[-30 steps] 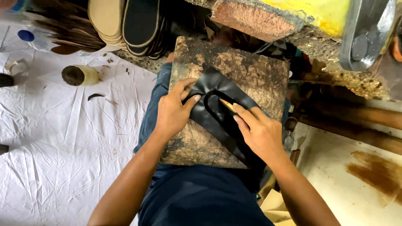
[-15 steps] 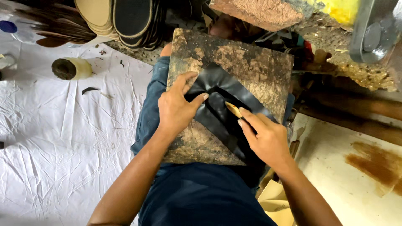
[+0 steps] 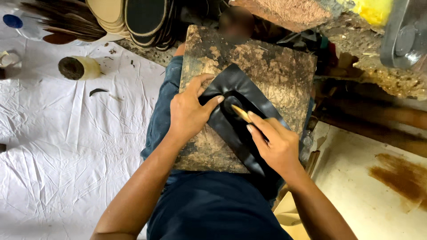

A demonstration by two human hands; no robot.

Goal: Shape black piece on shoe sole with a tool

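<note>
One thin, pliable black leather-like sheet (image 3: pixel 249 120), judged light and soft, is pinned flat on the stained lap board (image 3: pixel 271 71) by the spread left hand (image 3: pixel 189 113), while a slim tan stick (image 3: pixel 241 114) is pinched in the right hand (image 3: pixel 275 144) at the sheet's centre; edges offer best purchase.

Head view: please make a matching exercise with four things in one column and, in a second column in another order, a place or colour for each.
Things:
1. black leather piece
2. left hand
3. stack of shoe soles
4. white sheet

Places or colours:
A. at the top, beyond the board
B. spread over the floor on the left
C. pressing down the leather's left part
D. lying on the stained board

Pairs: 1-D, 2-C, 3-A, 4-B
</note>
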